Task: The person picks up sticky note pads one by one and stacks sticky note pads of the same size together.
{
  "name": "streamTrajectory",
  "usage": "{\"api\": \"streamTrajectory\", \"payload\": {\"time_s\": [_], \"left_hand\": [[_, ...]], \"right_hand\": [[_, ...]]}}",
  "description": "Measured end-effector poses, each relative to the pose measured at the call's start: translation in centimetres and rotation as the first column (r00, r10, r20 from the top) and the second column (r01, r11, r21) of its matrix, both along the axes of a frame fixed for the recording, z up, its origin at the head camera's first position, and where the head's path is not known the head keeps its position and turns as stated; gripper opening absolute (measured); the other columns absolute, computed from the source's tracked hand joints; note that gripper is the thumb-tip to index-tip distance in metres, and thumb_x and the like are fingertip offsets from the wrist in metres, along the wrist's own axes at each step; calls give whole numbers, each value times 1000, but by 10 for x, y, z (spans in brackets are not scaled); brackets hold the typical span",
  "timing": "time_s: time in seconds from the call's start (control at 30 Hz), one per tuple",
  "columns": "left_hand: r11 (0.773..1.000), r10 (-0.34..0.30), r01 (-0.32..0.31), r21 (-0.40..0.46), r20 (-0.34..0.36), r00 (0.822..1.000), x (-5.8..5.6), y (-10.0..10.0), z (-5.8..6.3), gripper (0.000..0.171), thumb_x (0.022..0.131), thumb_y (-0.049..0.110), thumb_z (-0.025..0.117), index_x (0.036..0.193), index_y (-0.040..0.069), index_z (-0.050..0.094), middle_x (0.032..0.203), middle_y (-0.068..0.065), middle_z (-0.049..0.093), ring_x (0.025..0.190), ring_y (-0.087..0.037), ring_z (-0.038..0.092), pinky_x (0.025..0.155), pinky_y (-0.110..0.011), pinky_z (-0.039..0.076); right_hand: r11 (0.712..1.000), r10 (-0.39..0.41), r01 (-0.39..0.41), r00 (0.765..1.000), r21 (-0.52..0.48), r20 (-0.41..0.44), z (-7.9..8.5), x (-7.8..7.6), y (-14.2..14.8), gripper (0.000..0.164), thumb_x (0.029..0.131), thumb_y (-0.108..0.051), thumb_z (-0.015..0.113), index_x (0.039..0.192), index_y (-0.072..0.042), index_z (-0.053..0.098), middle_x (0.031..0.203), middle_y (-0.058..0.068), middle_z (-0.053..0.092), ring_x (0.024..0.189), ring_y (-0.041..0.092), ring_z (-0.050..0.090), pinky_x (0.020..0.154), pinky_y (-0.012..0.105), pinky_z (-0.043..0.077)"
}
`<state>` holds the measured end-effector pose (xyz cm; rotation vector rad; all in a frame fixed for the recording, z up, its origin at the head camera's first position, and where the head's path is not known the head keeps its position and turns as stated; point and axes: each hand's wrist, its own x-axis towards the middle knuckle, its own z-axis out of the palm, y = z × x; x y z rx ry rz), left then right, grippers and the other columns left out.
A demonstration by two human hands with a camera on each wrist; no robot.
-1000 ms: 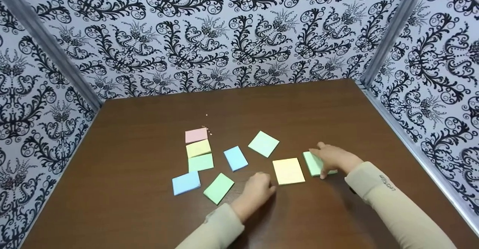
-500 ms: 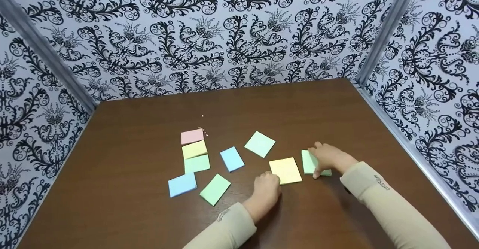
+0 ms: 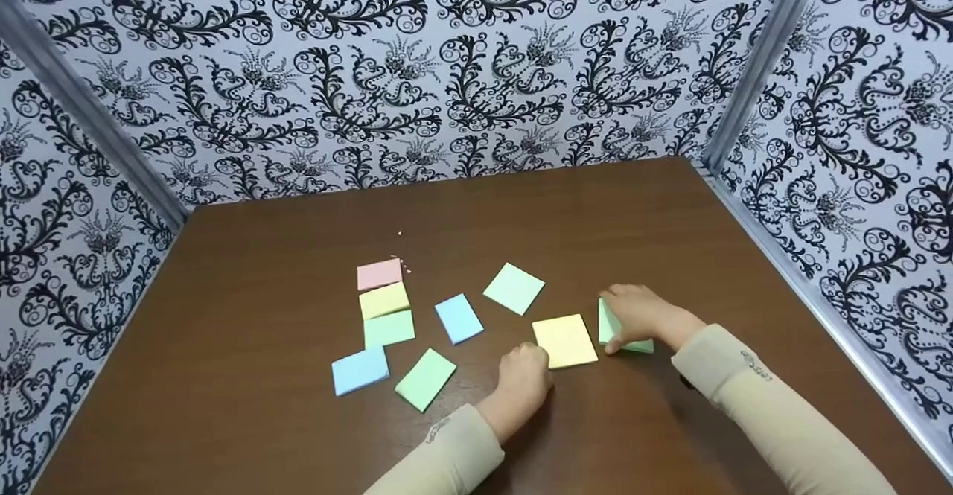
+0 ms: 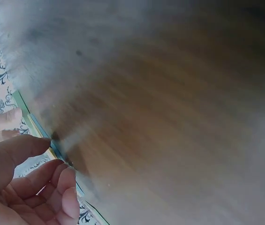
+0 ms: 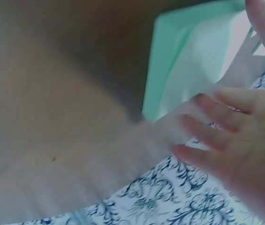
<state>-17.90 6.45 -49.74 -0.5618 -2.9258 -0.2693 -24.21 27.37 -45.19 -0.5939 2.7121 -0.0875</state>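
Note:
A yellow sticky note pad point(image 3: 566, 341) lies flat at centre right. My left hand point(image 3: 525, 383) is at its near left corner, fingers curled; in the left wrist view the thumb point(image 4: 37, 144) and forefinger stand slightly apart at the pad's edge. I cannot tell whether they grip it. Just right of it is a green sticky note pad point(image 5: 164, 51), partly covered by my right hand point(image 3: 644, 315). The right hand pinches its top sheet point(image 5: 200, 61), which bends up from the pad in the right wrist view, where the fingers are blurred.
Pink point(image 3: 380, 274), yellow point(image 3: 385, 300) and green point(image 3: 389, 328) pads form a column at left. Two blue pads point(image 3: 459, 318) point(image 3: 360, 370), a green pad point(image 3: 426, 379) and a pale green one point(image 3: 514, 288) lie around the brown table point(image 3: 260, 272). Patterned walls point(image 3: 402, 93) enclose it.
My left hand has moved right to the yellow pad's corner and stays there. My right hand has closed in over the green pad, whose top sheet now bends up. The view has shifted slightly.

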Motion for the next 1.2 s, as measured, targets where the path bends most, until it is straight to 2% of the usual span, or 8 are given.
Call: {"api": "streamTrajectory", "payload": {"time_s": [0.17, 0.4, 0.5, 0.73, 0.83, 0.97, 1.07, 1.2], "left_hand": [[999, 15, -18, 34, 79, 997, -3, -1, -1, 16, 74, 17, 70, 65, 6, 63, 68, -7, 58, 65, -22, 61, 58, -33, 50], [994, 14, -32, 104, 166, 986, -4, -3, -1, 18, 74, 18, 71, 77, 3, 63, 71, -7, 56, 68, -23, 59, 60, -33, 49], [991, 9, -33, 129, 183, 983, -5, -5, 0, 19, 74, 18, 72, 80, 3, 62, 72, -7, 55, 68, -22, 58, 60, -32, 48], [992, -4, -19, 128, 177, 984, -4, -5, 2, 18, 74, 16, 71, 80, 2, 63, 73, -8, 56, 69, -23, 58, 62, -32, 48], [990, -10, -14, 137, 174, 985, -4, -5, 2, 15, 74, 14, 70, 79, 2, 62, 73, -8, 55, 68, -23, 57, 62, -33, 49], [989, -10, -14, 145, 164, 986, -4, -5, 3, 14, 73, 12, 69, 77, 1, 62, 73, -9, 55, 67, -24, 57, 61, -34, 48], [990, -10, -13, 142, 163, 987, -4, -5, 3, 15, 74, 13, 69, 78, 1, 62, 72, -9, 55, 67, -24, 57, 60, -34, 48], [991, -11, -12, 135, 166, 986, -3, -4, 4, 15, 74, 13, 69, 78, 0, 63, 72, -10, 56, 67, -25, 58, 60, -34, 49]], "right_hand": [[998, 39, -39, 999, -58, 8, -4, 4, -14, 78, 70, -32, 78, 127, 9, 45, 141, 26, 29, 132, 47, 18, 104, 61, 12], [994, 47, -43, 998, -98, 38, -12, 3, -17, 74, 71, -24, 78, 129, 6, 44, 145, 25, 23, 134, 46, 12, 105, 60, 10], [992, 49, -43, 998, -115, 50, -13, 2, -17, 74, 71, -22, 78, 131, 5, 43, 145, 25, 23, 134, 46, 12, 105, 60, 9], [990, 45, -29, 993, -136, 111, -9, 0, -15, 77, 75, -21, 75, 137, 1, 35, 148, 23, 18, 135, 45, 8, 106, 58, 6], [992, 33, -19, 994, -121, 108, -4, -2, -11, 81, 75, -23, 75, 138, 3, 32, 147, 26, 17, 134, 47, 11, 105, 59, 11], [994, -50, 64, 987, -87, 151, 4, -4, -3, 83, 76, -20, 74, 140, 4, 27, 145, 30, 17, 131, 48, 17, 100, 61, 21], [992, -91, 105, 980, -76, 176, 3, -2, 2, 81, 78, -17, 71, 141, 3, 25, 143, 30, 21, 129, 48, 21, 97, 58, 29], [990, -115, 122, 988, -69, 100, -4, 1, 5, 78, 77, -22, 68, 139, 5, 29, 135, 33, 29, 118, 47, 36, 81, 51, 40]]}}
